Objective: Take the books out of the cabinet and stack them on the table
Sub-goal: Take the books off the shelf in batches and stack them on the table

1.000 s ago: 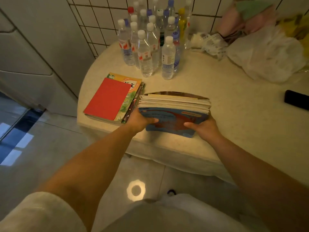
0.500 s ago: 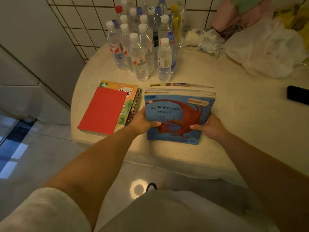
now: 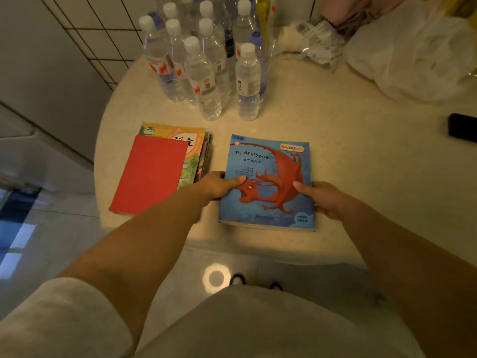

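Your left hand (image 3: 219,183) and right hand (image 3: 322,197) clamped opposite edges of the blue book bundle (image 3: 268,182), flat on the table (image 3: 361,164) between them. Placement looked nearly finished; releasing was probably next, beside the red-topped stack (image 3: 154,171) left of your left hand.

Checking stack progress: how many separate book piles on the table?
2: red-covered book pile at table's left edge; blue dragon-cover book stack right of it, both hands gripping. Books underneath hidden.

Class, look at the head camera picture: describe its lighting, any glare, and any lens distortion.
Head view: dim, warm yellowish light; a bright ring-shaped glare on the floor; wide-angle bending bows the wall tiles and table edge; the blue dragon book title stays readable, while the plastic bags look soft.
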